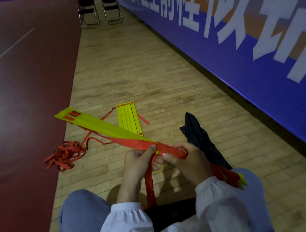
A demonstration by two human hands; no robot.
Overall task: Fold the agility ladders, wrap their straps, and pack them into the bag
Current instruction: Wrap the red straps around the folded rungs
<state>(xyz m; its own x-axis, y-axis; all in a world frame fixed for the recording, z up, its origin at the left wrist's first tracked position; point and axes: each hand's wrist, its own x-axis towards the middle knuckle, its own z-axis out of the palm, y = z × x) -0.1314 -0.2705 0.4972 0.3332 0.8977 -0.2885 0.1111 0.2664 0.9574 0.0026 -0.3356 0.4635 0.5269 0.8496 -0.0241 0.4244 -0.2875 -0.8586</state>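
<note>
L hand (140, 161) pinches red fabric strap (149, 184); R hand (190, 162) grips strap-wrapped end of folded yellow flat-rung ladder bundle (100, 122).

The held ladder (100, 124) has bright yellow-green rungs, and a red-orange strap (149, 184) is wound round its near end. The second ladder (129, 119) is yellow too, with small red tabs at the rung ends and one thin dark line. The bag (199, 137) is plain black. The floor (142, 68) is pale wood in a plank pattern, and the mat (17, 85) is dark red with a white line. The banner (238, 61) is blue with white characters and an orange band. The sleeves (127, 226) are white and the jeans (79, 213) faded blue.
</note>
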